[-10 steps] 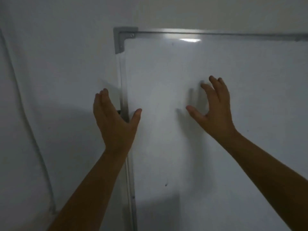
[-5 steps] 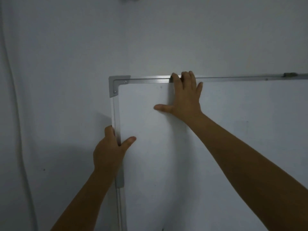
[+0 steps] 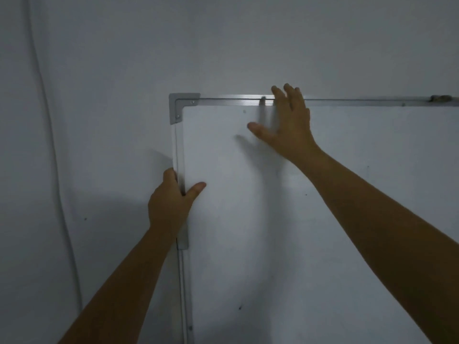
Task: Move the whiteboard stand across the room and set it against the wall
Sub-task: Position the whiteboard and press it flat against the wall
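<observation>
The whiteboard fills the centre and right of the frame, upright and flat in front of the pale wall, with its grey corner bracket in the upper middle; whether it touches the wall cannot be told. Its visible top rail runs left to right and its side rail runs down toward the bottom edge of the frame. The left hand is closed on the side rail below the bracket, fingers behind the frame and thumb on the white face. The right hand is spread open at the top rail, slightly blurred, fingertips over the metal edge and thumb out to the left; no firm grip shows. The board lies straight ahead of both hands, and the left hand looks the nearer. Judging by this, the board seems almost placed, and the final move turns on pressing it straight back toward the wall.
</observation>
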`<state>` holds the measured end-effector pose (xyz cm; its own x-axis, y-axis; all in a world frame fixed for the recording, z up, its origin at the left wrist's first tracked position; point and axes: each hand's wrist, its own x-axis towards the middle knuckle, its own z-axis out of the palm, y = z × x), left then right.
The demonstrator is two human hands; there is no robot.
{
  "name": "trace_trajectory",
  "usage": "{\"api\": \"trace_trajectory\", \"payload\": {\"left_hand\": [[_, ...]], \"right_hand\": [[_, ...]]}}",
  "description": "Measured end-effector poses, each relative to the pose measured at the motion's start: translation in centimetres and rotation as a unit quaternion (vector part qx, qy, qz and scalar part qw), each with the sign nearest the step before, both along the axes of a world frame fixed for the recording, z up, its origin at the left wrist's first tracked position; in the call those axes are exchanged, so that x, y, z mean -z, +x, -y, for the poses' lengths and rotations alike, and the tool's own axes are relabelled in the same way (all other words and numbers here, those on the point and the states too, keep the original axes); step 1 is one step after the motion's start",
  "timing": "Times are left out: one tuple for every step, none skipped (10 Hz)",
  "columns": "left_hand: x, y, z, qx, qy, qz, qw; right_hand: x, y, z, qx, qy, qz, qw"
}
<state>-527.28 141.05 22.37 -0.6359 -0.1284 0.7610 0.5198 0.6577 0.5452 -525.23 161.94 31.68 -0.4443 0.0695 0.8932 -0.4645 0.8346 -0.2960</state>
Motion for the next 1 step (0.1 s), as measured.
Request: {"api": "trace_trajectory", "payload": {"left_hand": [[1.06, 0.28, -0.1, -0.058, -0.043, -0.045, 0.996]], "right_hand": [[-1.13, 4.86, -1.5, -0.18, -0.111, -0.123, 0.97]]}}
